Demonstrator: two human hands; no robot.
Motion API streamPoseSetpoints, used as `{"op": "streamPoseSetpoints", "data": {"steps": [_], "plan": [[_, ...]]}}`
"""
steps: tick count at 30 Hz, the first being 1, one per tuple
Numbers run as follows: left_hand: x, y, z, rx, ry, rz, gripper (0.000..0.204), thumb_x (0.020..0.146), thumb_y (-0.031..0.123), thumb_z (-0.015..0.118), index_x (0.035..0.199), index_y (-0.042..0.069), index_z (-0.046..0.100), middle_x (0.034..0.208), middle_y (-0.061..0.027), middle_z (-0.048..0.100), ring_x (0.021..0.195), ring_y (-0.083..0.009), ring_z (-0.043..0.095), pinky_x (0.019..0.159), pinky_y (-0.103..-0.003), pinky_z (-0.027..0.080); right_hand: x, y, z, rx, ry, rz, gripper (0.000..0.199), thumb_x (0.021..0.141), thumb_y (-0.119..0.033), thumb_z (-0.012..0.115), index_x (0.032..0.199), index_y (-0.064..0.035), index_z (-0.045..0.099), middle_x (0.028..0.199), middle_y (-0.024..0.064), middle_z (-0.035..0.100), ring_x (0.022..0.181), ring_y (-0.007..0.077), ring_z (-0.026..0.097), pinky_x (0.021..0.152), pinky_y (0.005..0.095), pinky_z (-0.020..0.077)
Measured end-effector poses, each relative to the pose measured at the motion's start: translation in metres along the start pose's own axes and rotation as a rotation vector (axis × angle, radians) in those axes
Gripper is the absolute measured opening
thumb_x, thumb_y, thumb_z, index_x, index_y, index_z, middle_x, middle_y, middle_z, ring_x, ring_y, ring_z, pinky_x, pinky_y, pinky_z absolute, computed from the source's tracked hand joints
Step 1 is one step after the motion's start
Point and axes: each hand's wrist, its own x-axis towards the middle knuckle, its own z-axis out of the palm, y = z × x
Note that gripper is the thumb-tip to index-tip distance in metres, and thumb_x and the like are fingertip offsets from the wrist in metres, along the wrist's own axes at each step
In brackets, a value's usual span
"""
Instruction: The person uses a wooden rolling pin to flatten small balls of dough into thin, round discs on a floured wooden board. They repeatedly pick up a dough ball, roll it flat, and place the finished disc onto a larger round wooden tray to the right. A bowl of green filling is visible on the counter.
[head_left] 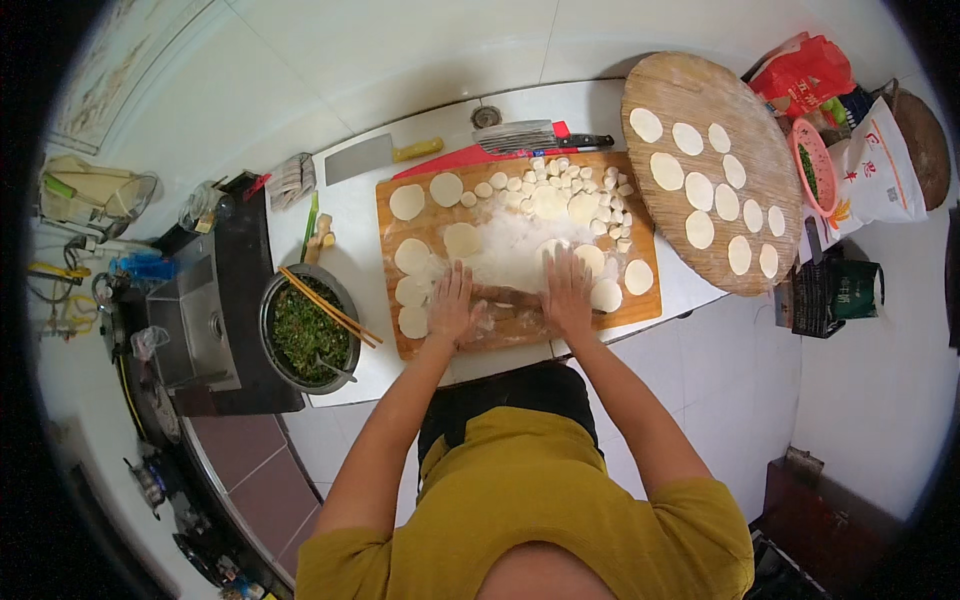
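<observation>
My left hand (455, 302) and my right hand (568, 292) lie palm down, fingers stretched forward, on the two ends of a brown rolling pin (505, 296). Under them is a wooden cutting board (642, 300) dusted with white flour (505, 240). Thin round dough wrappers (411, 256) lie along its left side, and others (606, 295) are beside my right hand. Many small dough pieces (575, 178) are scattered at the board's far right. What lies beneath my palms is hidden.
A large round wooden board (750, 110) with several wrappers stands at right. Left of the cutting board sits a bowl of chopped green filling (312, 335) with chopsticks (330, 305) across it. A cleaver (360, 158) and knives (530, 138) lie behind. A sink (205, 330) is further left.
</observation>
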Motion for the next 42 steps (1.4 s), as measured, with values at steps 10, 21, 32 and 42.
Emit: {"op": "streamPoseSetpoints", "data": {"steps": [10,21,32,42], "plan": [[-0.034,0.003,-0.002,0.076,-0.064,0.019,0.078,0.089,0.046,0.048,0.147,0.003,0.017,0.153,-0.0169,0.014,0.140,-0.0345,0.016,0.114,-0.045,0.015,-0.045,-0.021,-0.024,0.124,-0.083,-0.049,0.059,0.081,-0.026,0.061,0.132,-0.0050,0.041,0.129,0.0204,0.043,0.124,0.0385,0.039,0.104,0.0549,0.0282],[-0.018,0.066,0.009,-0.932,0.393,-0.415,0.046,0.087,0.029,0.061,0.121,0.000,0.049,0.112,-0.0176,0.057,0.104,-0.0289,0.054,0.089,-0.042,0.044,-0.045,0.017,-0.029,0.699,-0.191,0.013,0.028,0.086,-0.021,0.061,0.103,-0.0018,0.050,0.095,0.0207,0.051,0.087,0.0396,0.051,0.075,0.0437,0.0422],[0.011,0.097,0.021,-1.649,0.045,-0.376,0.030,0.089,0.022,0.062,0.104,-0.004,0.064,0.088,-0.0083,0.066,0.072,-0.0144,0.061,0.066,-0.029,0.051,-0.045,0.045,-0.063,1.475,-0.684,0.487,0.025,0.092,-0.033,0.056,0.097,-0.0082,0.057,0.072,0.0021,0.048,0.059,0.0137,0.046,0.048,0.0274,0.0362],[0.038,0.001,0.000,-0.182,0.267,0.130,0.038,0.080,0.012,0.060,0.118,0.007,0.059,0.114,-0.0134,0.061,0.100,-0.0299,0.059,0.087,-0.040,0.048,-0.063,0.069,-0.072,1.518,-0.560,0.737,0.033,0.093,-0.032,0.056,0.107,-0.0030,0.061,0.075,-0.0022,0.051,0.059,0.0074,0.045,0.047,0.0224,0.0362]]}}
